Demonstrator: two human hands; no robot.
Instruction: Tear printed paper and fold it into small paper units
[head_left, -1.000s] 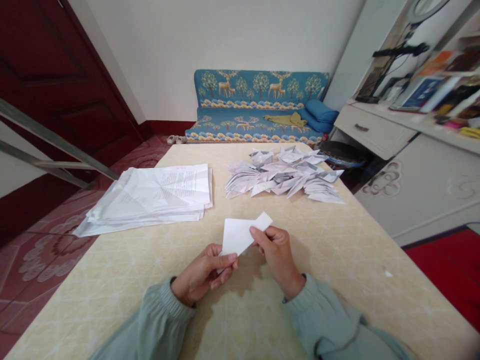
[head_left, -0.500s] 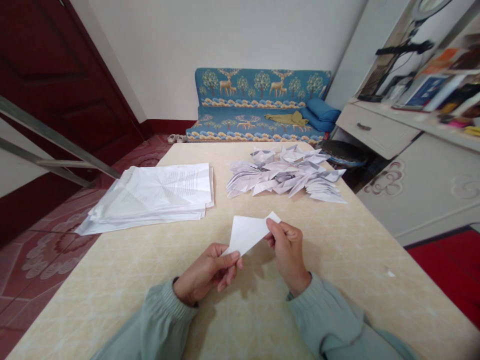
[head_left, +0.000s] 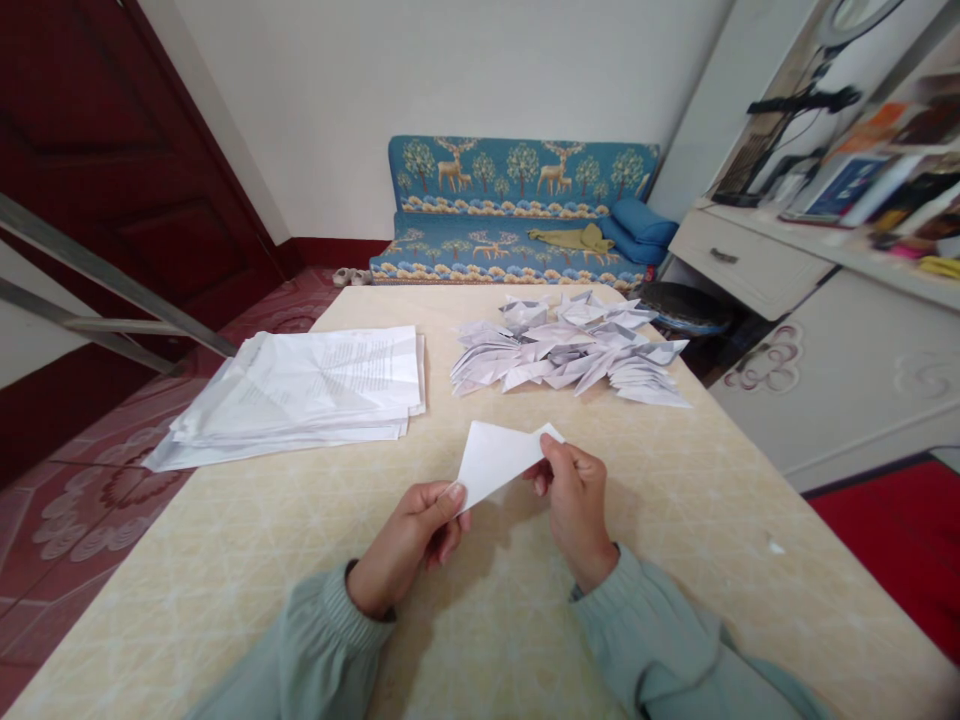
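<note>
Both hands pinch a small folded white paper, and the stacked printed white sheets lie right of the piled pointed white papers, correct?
Not quite: the head view shows the stacked printed white sheets left of the piled pointed white papers. The left hand and right hand do pinch the small folded white paper.

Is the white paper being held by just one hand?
No, the left hand pinches the paper at one end and the right hand grips its other end.
</note>
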